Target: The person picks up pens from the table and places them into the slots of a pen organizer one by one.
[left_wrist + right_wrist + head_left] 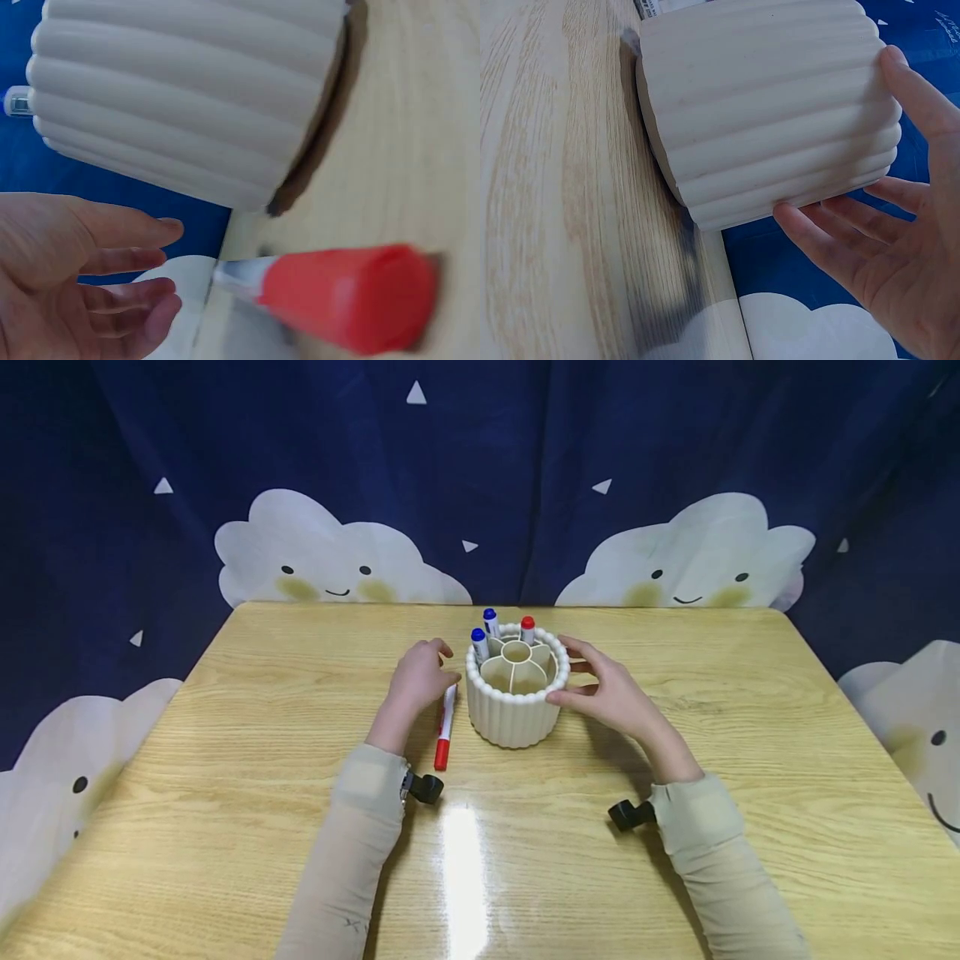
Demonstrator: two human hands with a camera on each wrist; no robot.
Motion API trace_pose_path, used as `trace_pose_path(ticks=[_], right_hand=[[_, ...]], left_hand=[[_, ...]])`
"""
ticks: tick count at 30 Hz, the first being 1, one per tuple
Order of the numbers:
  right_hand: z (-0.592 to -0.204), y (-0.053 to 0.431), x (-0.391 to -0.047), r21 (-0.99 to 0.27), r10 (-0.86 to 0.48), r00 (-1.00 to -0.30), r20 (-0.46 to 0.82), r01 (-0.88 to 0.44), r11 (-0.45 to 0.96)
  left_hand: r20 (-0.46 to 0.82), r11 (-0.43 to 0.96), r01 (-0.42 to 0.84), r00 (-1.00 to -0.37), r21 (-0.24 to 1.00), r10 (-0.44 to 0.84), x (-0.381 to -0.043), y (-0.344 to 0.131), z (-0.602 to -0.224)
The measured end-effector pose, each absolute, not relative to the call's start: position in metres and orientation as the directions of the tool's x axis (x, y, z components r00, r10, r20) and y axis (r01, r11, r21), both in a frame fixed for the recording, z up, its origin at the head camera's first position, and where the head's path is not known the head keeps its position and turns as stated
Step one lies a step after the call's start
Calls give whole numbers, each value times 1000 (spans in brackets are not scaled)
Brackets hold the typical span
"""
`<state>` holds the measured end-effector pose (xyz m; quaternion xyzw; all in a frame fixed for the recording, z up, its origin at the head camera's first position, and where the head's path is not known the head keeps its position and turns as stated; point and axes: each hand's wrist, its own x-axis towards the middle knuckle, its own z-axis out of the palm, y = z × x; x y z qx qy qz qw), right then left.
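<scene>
A round, cream pen holder [513,720] with ribbed sides and several compartments stands upright on the table. Two blue-capped markers [480,647] and a red-capped marker [528,630] stand in its left and back compartments. My right hand [611,689] holds the holder's right side, thumb on the front of the rim and fingers spread round behind. Left of the holder, another red-capped marker [446,727] lies on the table, its cap towards me. My left hand [422,675] hovers by that marker's far end, fingers loosely bent, with nothing in its grasp [90,277].
The light wooden table [247,752] reaches back to a dark blue curtain [487,460] printed with white clouds and triangles. A black wrist camera [426,788] juts from the left sleeve, and another camera [628,815] from the right sleeve, both above the tabletop.
</scene>
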<state>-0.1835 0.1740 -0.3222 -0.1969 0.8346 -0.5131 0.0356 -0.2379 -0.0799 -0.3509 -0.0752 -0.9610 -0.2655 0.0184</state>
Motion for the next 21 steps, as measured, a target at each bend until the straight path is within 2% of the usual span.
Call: trace_pose_path(ticks=[10, 21], right_hand=[[-322, 174, -183, -872, -362, -922, 138, -287, 397], [-324, 175, -185, -862, -364, -922, 136, -291, 415]], left_hand=[[-33, 866, 143, -983, 479, 181, -236, -79, -368], [-20, 875, 192, -974, 445, 224, -237, -79, -377]])
